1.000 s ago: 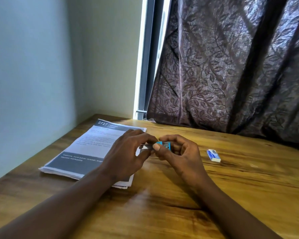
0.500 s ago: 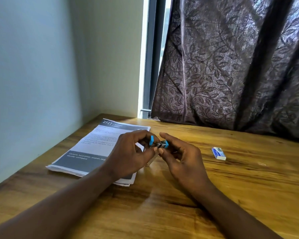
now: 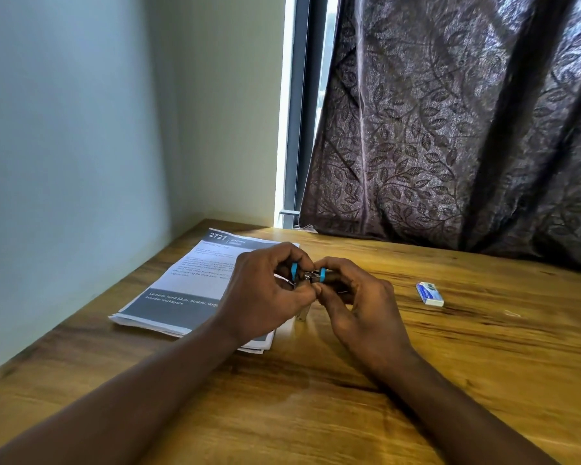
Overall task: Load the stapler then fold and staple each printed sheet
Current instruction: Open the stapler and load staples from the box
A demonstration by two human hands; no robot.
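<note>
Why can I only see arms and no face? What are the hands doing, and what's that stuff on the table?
There is no machine here, only a person. The camera sits on the person's head and looks forward and down, so you see just their two arms. The left hand and the right hand both pinch a small blue and metal stapler above the wooden table. They seem to be loading it, though the fingers hide most of it. Partly under the left hand lies a stack of printed sheets. To the right lies a small white and blue box, perhaps of staples; it is too small to read. Behind hangs a dark curtain with a leaf pattern.
</note>
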